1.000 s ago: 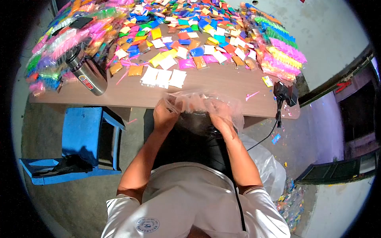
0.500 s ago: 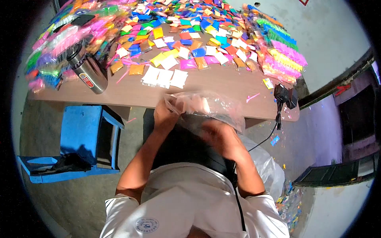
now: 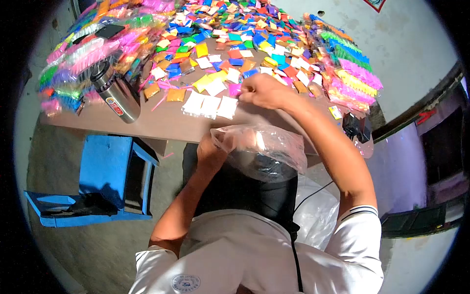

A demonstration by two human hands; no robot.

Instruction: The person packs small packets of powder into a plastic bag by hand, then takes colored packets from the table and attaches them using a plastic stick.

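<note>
My left hand [image 3: 214, 151] grips the edge of a clear plastic bag [image 3: 274, 147], which hangs over my lap at the table's front edge. A pale item shows through the film near its mouth. Stretched out over the table, my right hand [image 3: 264, 91] has its fingers curled together beside a pink packet [image 3: 235, 89]; whether they pinch anything is hidden. Just left of that hand lie small white packets [image 3: 210, 106] in a row. Yellow packets [image 3: 208, 81] and other coloured ones lie behind them.
A steel flask [image 3: 117, 95] stands at the left before bundles of bagged colourful packets [image 3: 93, 51]. More bundles [image 3: 350, 68] lie at the right, near a black device [image 3: 356, 127]. A blue stool [image 3: 105, 164] is at my left, and a clear plastic sack [image 3: 316, 210] at my right.
My right hand has left the bag and moved forward over the table to the packets. My left hand still holds the bag. The view has shifted slightly.
</note>
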